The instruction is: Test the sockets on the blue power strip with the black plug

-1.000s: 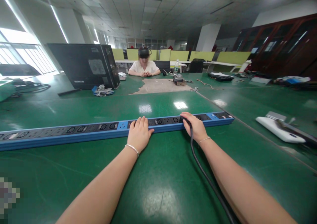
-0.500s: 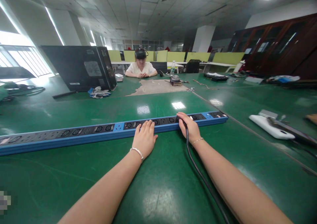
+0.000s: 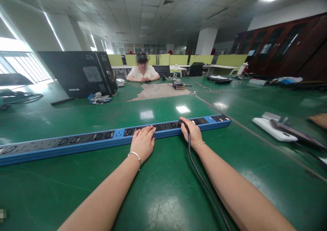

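A long blue power strip (image 3: pixel 81 148) with black sockets stretches across the green table in front of me. My left hand (image 3: pixel 142 141) lies on the strip near its middle, fingers extended flat over the sockets. Farther right, my right hand (image 3: pixel 192 133) is closed around a black power plug (image 3: pixel 181 122) at the strip's face. My fingers partly cover the plug, so I cannot tell how deep it sits in a socket. From the plug a black cable (image 3: pixel 201 176) runs down toward me, beside my right forearm.
A black computer case (image 3: pixel 76 72) stands at the back left, with work gloves (image 3: pixel 99 98) beside it. A person (image 3: pixel 143 71) sits across the table. On the right lies a white device (image 3: pixel 273 130). A bottle (image 3: pixel 175 71) and a small round metal object (image 3: pixel 178 83) are farther back.
The view has shifted slightly, so everything sits a little farther left. Both hands keep their places on the power strip. At the far right edge, part of another hand now shows more clearly.
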`<act>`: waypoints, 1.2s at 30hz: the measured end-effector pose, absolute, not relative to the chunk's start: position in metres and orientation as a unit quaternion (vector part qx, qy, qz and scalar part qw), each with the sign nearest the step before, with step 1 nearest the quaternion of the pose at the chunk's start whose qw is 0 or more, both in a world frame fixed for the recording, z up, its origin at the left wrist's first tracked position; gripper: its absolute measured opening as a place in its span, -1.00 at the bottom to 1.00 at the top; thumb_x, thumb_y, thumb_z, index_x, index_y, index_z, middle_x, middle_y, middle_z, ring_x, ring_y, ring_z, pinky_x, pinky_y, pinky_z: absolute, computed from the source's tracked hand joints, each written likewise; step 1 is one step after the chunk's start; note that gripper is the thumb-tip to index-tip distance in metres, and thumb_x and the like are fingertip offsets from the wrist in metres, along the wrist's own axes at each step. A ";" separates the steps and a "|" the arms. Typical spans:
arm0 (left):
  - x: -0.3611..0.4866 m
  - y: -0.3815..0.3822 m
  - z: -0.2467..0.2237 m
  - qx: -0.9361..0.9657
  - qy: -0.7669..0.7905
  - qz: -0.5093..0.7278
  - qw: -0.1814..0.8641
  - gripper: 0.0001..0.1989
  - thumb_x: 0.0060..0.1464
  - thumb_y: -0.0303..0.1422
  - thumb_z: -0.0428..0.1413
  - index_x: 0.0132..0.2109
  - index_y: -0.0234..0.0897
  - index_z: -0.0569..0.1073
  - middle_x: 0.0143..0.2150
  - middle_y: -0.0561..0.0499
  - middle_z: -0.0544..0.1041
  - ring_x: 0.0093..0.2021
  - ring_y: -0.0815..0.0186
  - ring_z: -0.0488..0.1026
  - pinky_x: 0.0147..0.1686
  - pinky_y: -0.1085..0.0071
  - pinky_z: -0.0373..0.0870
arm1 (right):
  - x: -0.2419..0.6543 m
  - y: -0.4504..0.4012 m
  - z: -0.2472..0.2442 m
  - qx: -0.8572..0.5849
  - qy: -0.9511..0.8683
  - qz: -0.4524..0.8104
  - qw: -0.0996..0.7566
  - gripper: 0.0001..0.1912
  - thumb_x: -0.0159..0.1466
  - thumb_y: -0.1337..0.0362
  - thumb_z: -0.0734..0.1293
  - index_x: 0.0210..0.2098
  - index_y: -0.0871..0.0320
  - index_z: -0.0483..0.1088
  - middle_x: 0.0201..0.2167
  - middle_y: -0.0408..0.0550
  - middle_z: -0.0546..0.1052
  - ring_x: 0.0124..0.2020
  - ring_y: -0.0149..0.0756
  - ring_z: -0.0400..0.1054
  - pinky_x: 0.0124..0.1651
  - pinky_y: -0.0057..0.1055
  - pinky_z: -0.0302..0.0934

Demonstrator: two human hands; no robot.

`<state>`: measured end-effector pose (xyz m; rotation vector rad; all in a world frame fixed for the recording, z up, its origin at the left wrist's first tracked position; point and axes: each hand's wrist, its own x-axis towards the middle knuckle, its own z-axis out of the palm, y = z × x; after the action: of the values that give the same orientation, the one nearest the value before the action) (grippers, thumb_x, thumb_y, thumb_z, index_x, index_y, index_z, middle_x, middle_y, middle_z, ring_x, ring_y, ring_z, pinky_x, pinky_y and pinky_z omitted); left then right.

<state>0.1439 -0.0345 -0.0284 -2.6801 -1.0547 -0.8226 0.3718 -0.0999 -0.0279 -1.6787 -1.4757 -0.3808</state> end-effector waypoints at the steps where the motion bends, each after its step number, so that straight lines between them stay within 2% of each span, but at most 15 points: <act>1: 0.144 -0.035 -0.028 -0.892 -0.351 -0.275 0.075 -0.61 0.10 -0.38 -0.05 0.09 -0.15 0.31 0.14 0.02 0.37 0.12 0.24 0.28 0.12 0.18 0.12 | 0.372 -0.099 -0.030 -0.663 -0.586 -0.149 0.440 -0.67 0.23 0.26 0.14 -0.07 0.13 0.39 -0.10 -0.03 0.51 -0.11 -0.24 0.41 0.02 -0.28 0.25; 6: 0.142 -0.034 -0.027 -0.891 -0.349 -0.280 0.081 -0.62 0.11 -0.41 -0.08 0.08 -0.12 0.32 0.13 0.04 0.39 0.11 0.25 0.29 0.10 0.18 0.12 | 0.375 -0.097 -0.028 -0.638 -0.570 -0.149 0.496 -0.68 0.24 0.21 0.15 -0.08 0.12 0.40 -0.14 -0.03 0.53 -0.15 -0.27 0.42 -0.04 -0.36 0.28; 10: 0.142 -0.033 -0.026 -0.892 -0.345 -0.283 0.079 -0.64 0.11 -0.39 -0.08 0.06 -0.11 0.35 0.10 0.05 0.41 0.08 0.24 0.32 0.07 0.18 0.16 | 0.401 -0.104 -0.002 -0.620 -0.420 -0.223 0.624 -0.64 0.27 0.16 0.10 -0.06 0.15 0.37 -0.10 0.00 0.49 -0.09 -0.26 0.37 0.03 -0.28 0.22; 12: 0.143 -0.033 -0.025 -0.891 -0.344 -0.286 0.080 -0.65 0.11 -0.39 -0.07 0.05 -0.11 0.36 0.10 0.05 0.42 0.07 0.23 0.33 0.06 0.18 0.16 | 0.423 -0.113 0.006 -0.613 -0.396 -0.230 0.644 -0.62 0.26 0.14 0.11 -0.05 0.17 0.35 -0.09 0.01 0.48 -0.06 -0.24 0.34 0.06 -0.25 0.18; 15: 0.143 -0.033 -0.025 -0.890 -0.343 -0.290 0.079 -0.66 0.12 -0.38 -0.08 0.04 -0.11 0.36 0.09 0.06 0.42 0.06 0.23 0.34 0.05 0.18 0.17 | 0.455 -0.127 0.001 -0.671 -0.410 -0.173 0.593 -0.63 0.19 0.10 0.18 -0.16 0.17 0.42 -0.19 0.02 0.52 -0.14 -0.19 0.37 0.02 -0.18 0.20; 20: 0.143 -0.033 -0.025 -0.890 -0.344 -0.290 0.076 -0.64 0.11 -0.40 -0.07 0.05 -0.10 0.36 0.09 0.05 0.42 0.06 0.24 0.34 0.05 0.20 0.17 | 0.479 -0.134 -0.022 -0.705 -0.428 -0.105 0.555 -0.60 0.16 0.04 0.18 -0.18 0.16 0.44 -0.26 0.01 0.53 -0.21 -0.17 0.38 -0.03 -0.14 0.22; 36: 0.143 -0.033 -0.025 -0.890 -0.346 -0.289 0.075 -0.63 0.10 -0.40 -0.08 0.05 -0.09 0.37 0.09 0.04 0.42 0.06 0.23 0.34 0.07 0.19 0.16 | 0.480 -0.130 -0.014 -0.714 -0.529 -0.104 0.447 -0.61 0.20 0.13 0.15 -0.12 0.18 0.42 -0.31 0.01 0.54 -0.25 -0.18 0.40 -0.11 -0.24 0.26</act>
<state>0.1425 -0.0331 -0.0247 -2.6686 -1.0372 -0.8669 0.4803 -0.1298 -0.0137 -1.7673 -1.3090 -0.2576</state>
